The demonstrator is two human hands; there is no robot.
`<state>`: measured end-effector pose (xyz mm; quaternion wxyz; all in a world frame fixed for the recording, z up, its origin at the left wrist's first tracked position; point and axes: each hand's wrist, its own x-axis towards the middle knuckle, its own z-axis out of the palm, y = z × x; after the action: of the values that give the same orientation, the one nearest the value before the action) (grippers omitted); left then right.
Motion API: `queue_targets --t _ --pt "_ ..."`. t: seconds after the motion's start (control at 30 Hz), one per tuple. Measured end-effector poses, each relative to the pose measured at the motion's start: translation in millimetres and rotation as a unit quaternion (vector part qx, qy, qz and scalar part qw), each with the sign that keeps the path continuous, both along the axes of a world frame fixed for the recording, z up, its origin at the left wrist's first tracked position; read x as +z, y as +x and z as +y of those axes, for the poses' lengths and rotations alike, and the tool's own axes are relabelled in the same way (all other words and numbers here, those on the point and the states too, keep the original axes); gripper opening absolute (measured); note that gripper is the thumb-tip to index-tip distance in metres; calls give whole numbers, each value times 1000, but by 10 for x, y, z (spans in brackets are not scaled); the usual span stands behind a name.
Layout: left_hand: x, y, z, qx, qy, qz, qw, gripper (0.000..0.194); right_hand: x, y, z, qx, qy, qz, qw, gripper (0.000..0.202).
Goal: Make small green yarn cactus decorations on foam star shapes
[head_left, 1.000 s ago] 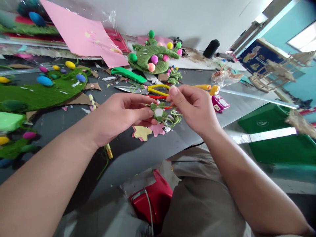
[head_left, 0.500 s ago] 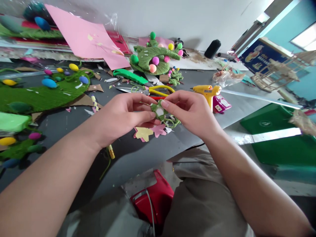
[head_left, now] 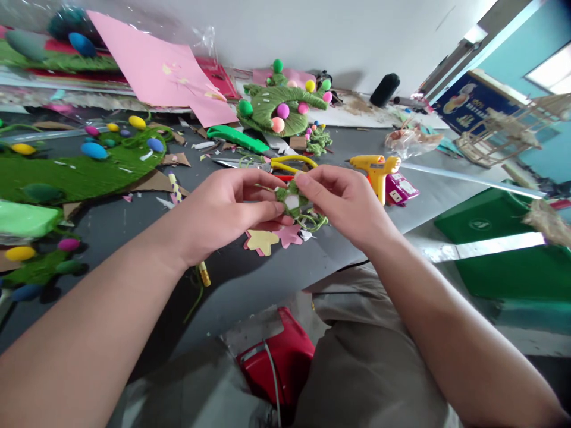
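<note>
Between both hands is a small green yarn-wrapped piece (head_left: 293,203) with a white centre. My left hand (head_left: 241,205) pinches its left edge between thumb and fingers. On the upper right side, my right hand (head_left: 339,199) grips it with thumb and forefinger. Loose green yarn (head_left: 313,221) trails beneath the right fingers. Just below the hands lie a pale yellow paper cutout (head_left: 263,241) and a pink paper cutout (head_left: 289,235). Scissors with yellow handles (head_left: 294,160) rest behind the hands, partly hidden by them.
A yellow glue gun (head_left: 377,169) stands right of my right hand. A green utility knife (head_left: 236,139) and a yarn-wrapped tree shape with pompoms (head_left: 285,110) lie behind. At left are a larger green yarn shape (head_left: 80,175) and a pencil (head_left: 204,273). Pink paper (head_left: 151,65) leans at the back.
The view has shifted slightly, so the scene sits a little further right. Both hands keep hold of the small yarn-wrapped piece, with the right thumb and forefinger moved slightly.
</note>
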<state>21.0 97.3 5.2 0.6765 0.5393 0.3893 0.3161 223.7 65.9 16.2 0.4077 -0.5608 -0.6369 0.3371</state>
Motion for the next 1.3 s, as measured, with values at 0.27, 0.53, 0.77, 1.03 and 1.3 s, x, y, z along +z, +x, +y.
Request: queue_targets --t 0.27,0.53,0.77,1.03,1.3 --pt "-16 -8 6 -7 10 -8 1000 25 -22 -34 14 -4 2 1 1000 36" --pt "2 -6 -10 6 -4 -5 1000 30 -4 -15 7 -4 1 12 1000 44" --pt "2 -6 -2 -11 8 4 1000 26 -43 -24 14 3 -6 -13 1000 41" --pt "-19 -3 8 -11 -10 -6 1000 30 39 -28 -18 10 -34 15 999 48" --pt "8 12 -3 -10 -1 -2 1000 28 -24 -18 10 10 -12 -17 1000 38"
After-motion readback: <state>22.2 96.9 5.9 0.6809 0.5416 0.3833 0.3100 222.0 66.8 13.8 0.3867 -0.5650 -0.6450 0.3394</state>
